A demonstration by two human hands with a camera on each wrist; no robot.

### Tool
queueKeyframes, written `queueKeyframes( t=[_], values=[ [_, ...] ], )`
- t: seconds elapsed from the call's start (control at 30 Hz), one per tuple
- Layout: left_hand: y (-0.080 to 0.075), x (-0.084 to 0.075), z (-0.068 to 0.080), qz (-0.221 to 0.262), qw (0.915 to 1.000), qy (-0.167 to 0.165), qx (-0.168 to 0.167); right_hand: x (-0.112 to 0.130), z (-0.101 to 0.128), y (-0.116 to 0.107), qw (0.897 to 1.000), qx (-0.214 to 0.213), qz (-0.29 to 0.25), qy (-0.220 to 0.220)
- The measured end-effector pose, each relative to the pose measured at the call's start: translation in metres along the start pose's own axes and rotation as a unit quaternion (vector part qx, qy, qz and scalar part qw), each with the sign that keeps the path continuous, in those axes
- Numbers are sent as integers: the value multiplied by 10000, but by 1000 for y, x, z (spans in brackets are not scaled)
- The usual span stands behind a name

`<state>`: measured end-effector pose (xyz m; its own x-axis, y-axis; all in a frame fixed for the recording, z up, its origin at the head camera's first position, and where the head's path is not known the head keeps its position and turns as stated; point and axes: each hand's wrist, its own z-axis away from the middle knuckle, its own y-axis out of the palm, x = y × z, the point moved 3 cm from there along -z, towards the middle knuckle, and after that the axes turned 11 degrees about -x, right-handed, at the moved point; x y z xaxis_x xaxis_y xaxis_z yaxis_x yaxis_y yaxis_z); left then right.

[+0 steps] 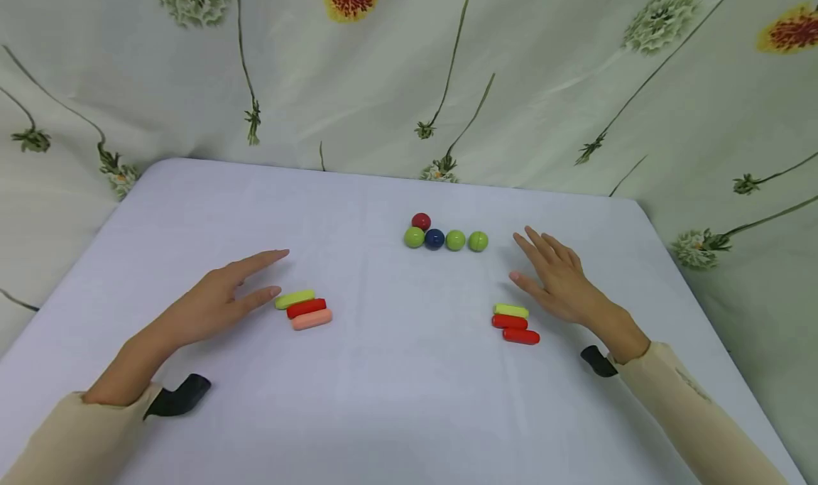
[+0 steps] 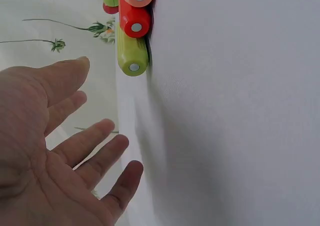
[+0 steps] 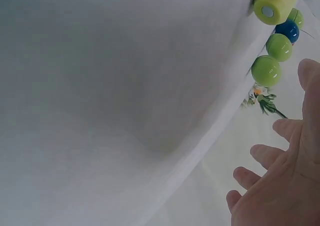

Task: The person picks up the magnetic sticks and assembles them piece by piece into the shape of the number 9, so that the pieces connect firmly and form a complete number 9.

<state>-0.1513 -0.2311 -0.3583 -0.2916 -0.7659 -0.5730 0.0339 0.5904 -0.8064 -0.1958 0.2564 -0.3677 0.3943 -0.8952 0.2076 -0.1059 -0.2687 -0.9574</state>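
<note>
My left hand (image 1: 278, 272) hovers flat with straight fingers just left of three short rods lying side by side: a yellow-green rod (image 1: 295, 299), a red rod (image 1: 306, 307) and a salmon rod (image 1: 311, 319). It holds nothing. The left wrist view shows the open palm (image 2: 65, 151) and the ends of the same rods (image 2: 132, 53). My right hand (image 1: 515, 258) is spread and empty beside another group, a yellow-green rod (image 1: 510, 310) and two red rods (image 1: 520, 336). Behind the middle sit a red ball (image 1: 420, 221), a blue ball (image 1: 434, 239) and three green balls (image 1: 455, 240), also in the right wrist view (image 3: 266, 70).
Everything lies on a white-clothed table (image 1: 396, 400) with rounded far corners. A floral curtain (image 1: 409, 80) hangs close behind and at both sides. Black wrist mounts (image 1: 182, 393) show under each beige sleeve.
</note>
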Motion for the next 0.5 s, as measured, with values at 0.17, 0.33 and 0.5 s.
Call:
queueKeyframes(
  t=[0.17, 0.33, 0.5],
  values=[
    [2, 3, -3, 454, 9989, -76, -14, 2, -7, 2, 10000, -6, 30, -23],
    [4, 7, -5, 964, 9948, -275, 183, 5, -16, 3, 10000, -20, -29, -51],
    [7, 9, -4, 1341, 9893, -422, 382, 6, -27, 5, 9999, 74, -136, -15]
  ],
)
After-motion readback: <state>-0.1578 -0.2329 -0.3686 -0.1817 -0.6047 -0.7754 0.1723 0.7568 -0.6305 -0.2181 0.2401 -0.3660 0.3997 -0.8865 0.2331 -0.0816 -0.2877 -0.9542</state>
